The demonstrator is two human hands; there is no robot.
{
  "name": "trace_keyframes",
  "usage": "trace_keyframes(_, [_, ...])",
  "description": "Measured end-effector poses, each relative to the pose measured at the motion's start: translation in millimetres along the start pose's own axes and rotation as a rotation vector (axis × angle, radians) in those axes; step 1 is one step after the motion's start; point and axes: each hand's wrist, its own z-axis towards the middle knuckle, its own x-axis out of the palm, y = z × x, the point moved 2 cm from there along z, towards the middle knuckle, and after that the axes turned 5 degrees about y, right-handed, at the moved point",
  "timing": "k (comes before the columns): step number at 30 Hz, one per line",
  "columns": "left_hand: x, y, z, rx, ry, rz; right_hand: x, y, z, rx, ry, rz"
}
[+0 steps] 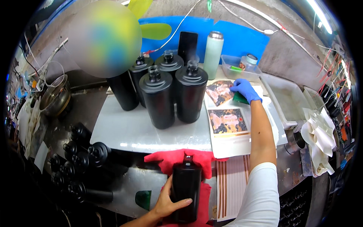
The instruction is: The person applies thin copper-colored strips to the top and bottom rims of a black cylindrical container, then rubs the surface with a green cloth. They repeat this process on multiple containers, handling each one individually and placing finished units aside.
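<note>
My bare left hand (pixel 170 202) is wrapped round a black bottle (pixel 187 185) with a narrow neck, low in the middle. The bottle lies with its neck pointing away, on a red cloth (pixel 162 159). My right hand (pixel 246 90), in a blue glove, reaches far across the white board. Its fingertips pinch the right edge of a patterned decal sheet (pixel 218 93), which lies askew. A flat green scraper (pixel 240 98) shows under the palm; whether the hand grips it too, I cannot tell. Nearer me is a second patterned decal sheet (pixel 228 122).
Several upright black bottles (pixel 157 100) stand on the white board (pixel 113 130). More black bottles (pixel 81 160) crowd the left. Another green scraper (pixel 143 199) lies near my left hand. A pale green flask (pixel 214 55), a phone (pixel 188 45) and a white tray (pixel 287 96) sit behind. A yellow-bladed fan (pixel 155 31) is upper left.
</note>
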Motion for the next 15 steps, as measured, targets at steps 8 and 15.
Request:
trace_keyframes(8, [-2.5,16.3,-6.4,0.021,-0.064,0.063,-6.3,108.4,-71.8,-0.127,-0.322,-0.062])
trace_keyframes(15, [-6.1,17.6,2.5,0.007,0.052,-0.053,-25.5,230.0,-234.5,-0.18,-0.14,-0.439])
